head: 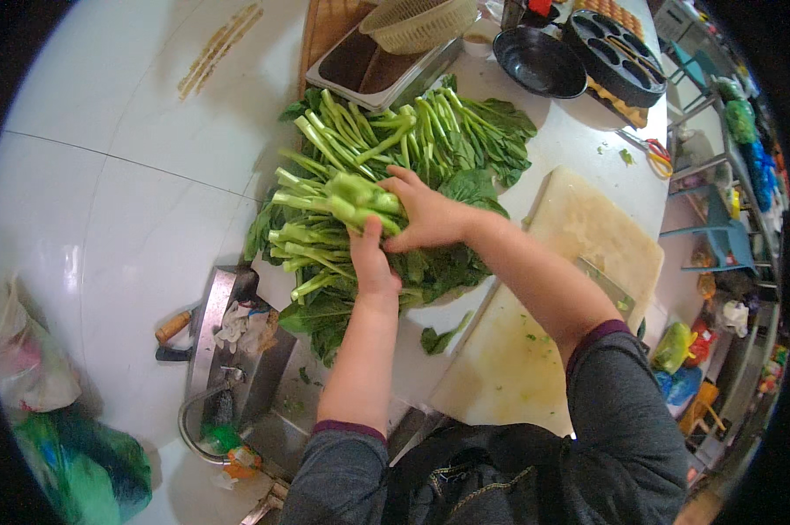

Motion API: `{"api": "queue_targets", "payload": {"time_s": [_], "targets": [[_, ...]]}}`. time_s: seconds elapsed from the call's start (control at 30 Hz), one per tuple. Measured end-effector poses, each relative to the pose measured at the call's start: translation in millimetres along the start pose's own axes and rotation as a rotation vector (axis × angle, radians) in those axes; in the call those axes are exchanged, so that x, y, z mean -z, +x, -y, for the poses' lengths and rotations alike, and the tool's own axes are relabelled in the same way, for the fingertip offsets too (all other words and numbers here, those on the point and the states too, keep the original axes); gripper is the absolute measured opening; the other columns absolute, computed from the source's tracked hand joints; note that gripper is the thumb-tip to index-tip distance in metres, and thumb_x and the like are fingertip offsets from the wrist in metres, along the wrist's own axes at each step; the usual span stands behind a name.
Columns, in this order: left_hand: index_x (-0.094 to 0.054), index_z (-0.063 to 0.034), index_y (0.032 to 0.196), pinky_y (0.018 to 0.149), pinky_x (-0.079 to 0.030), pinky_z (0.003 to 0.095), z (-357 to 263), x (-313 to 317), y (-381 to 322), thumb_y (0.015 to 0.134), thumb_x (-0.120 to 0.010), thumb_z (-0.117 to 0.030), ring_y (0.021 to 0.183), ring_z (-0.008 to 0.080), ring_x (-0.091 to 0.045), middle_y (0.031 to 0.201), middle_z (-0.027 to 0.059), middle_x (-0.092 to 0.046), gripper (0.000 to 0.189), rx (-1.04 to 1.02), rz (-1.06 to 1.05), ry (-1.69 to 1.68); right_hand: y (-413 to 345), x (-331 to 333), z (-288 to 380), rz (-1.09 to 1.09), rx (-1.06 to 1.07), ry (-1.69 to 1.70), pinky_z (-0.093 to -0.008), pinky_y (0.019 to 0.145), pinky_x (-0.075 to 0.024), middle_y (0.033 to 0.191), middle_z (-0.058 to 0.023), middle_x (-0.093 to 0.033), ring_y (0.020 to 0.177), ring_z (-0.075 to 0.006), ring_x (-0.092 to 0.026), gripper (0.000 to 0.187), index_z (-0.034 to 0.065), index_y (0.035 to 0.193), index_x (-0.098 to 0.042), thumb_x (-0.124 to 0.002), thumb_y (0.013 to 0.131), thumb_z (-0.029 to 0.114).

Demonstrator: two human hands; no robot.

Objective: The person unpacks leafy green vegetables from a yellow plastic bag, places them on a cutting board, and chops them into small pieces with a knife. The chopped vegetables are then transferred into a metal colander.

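Observation:
Both my hands grip a bunch of leafy green vegetable stalks (352, 197), blurred by motion, above a larger heap. My left hand (374, 262) holds it from below, thumb up along the stalks. From the right, my right hand (428, 213) wraps around the same bunch with its fingers spread over it. Beneath and around lie more leafy greens (316, 246), their pale cut stems toward the left and leaves toward the right. Another row of greens (434, 128) lies farther back, beside a steel pan. My hands hide part of the heap.
A cutting board (519, 354) lies at right with a cleaver (605, 285) on it. Scissors (657, 157) rest near the table's right edge. Behind stand a steel pan (382, 98), a plastic basket (421, 26), a black wok (539, 62) and a round mold pan (618, 59). A sink (287, 426) is at lower left.

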State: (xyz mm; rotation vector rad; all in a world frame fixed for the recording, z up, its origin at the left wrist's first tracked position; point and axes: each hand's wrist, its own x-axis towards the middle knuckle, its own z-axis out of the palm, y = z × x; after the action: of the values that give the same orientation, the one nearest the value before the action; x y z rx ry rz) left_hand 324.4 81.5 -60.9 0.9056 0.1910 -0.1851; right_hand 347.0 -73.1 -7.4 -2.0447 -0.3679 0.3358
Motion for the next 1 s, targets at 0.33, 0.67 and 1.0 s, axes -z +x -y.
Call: {"api": "queue_targets", "payload": {"time_s": [0.33, 0.67, 1.0], "targets": [[-0.024, -0.0070, 0.147, 0.107, -0.039, 0.0392, -83.0, -100.2, -151.3, 0.068, -0.089, -0.024, 0.127, 0.0237, -0.047, 0.138, 0.0092, -0.045, 0.104, 0.032, 0.424, 0.175, -168.0, 1.5, 120.3, -0.357, 0.187, 0.286, -0.0403, 0.108, -0.0353, 0.136, -0.0217, -0.044, 0.127, -0.0339, -0.046, 0.097, 0.0021, 0.147, -0.019, -0.077, 0.070, 0.017], [-0.024, 0.0039, 0.146, 0.107, -0.035, 0.0423, 92.9, -48.0, -202.5, 0.080, -0.076, -0.034, 0.128, 0.0329, -0.040, 0.140, 0.0225, -0.037, 0.092, 0.358, 0.342, 0.889, -307.8, -74.1, 3.9, -0.557, -0.712, 0.589, -0.0368, 0.110, -0.0324, 0.147, -0.0188, -0.032, 0.135, -0.0260, -0.037, 0.099, 0.0036, 0.153, -0.011, -0.075, 0.079, 0.015], [-0.015, 0.0042, 0.148, 0.113, -0.014, 0.0602, 111.3, -40.7, -215.2, 0.076, -0.073, -0.049, 0.137, 0.0440, -0.029, 0.144, 0.0279, -0.033, 0.107, -0.222, 0.487, 1.458, -201.1, 34.3, -23.9, -0.659, -0.262, 0.095, -0.0426, 0.116, -0.0228, 0.152, -0.0237, -0.026, 0.142, -0.0366, -0.025, 0.080, 0.0073, 0.145, -0.038, -0.073, 0.077, 0.033]]}}
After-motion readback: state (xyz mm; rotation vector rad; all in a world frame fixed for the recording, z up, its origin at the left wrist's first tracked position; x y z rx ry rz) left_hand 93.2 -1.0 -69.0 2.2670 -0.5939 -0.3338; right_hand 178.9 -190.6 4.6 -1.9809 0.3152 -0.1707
